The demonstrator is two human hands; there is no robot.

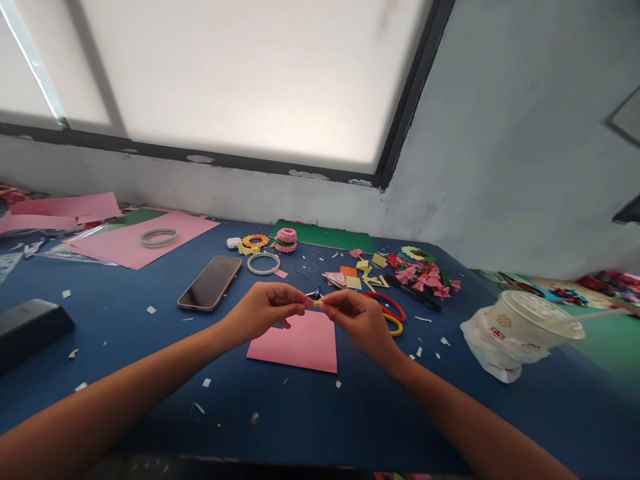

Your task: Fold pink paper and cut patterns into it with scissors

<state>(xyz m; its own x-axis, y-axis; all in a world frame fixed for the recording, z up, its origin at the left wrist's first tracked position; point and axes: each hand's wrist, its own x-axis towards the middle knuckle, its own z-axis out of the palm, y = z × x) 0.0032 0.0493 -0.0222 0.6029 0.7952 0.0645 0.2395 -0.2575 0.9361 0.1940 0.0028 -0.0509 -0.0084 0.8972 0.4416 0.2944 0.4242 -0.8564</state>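
Note:
My left hand (267, 310) pinches a small pink paper piece (309, 303) between thumb and fingertips. Touching it from the other side, my right hand (357, 320) pinches a small yellow paper piece (317, 304). Both pieces meet between my fingertips, above the far edge of a pink paper sheet (297, 340) lying on the blue table (220, 427). Scissors with red and yellow handles (395, 325) lie just beyond my right hand, partly hidden by it. Small yellow, orange and pink paper pieces (353, 283) are scattered behind my hands.
A phone (210, 283) and a tape roll (263, 263) lie left of centre. Pink sheets (185, 230) hold another roll (159, 237). Folded paper pieces (425, 273) and a black pen (415, 293) are at right, near a bagged cup (520, 327). A dark object (33, 330) sits left.

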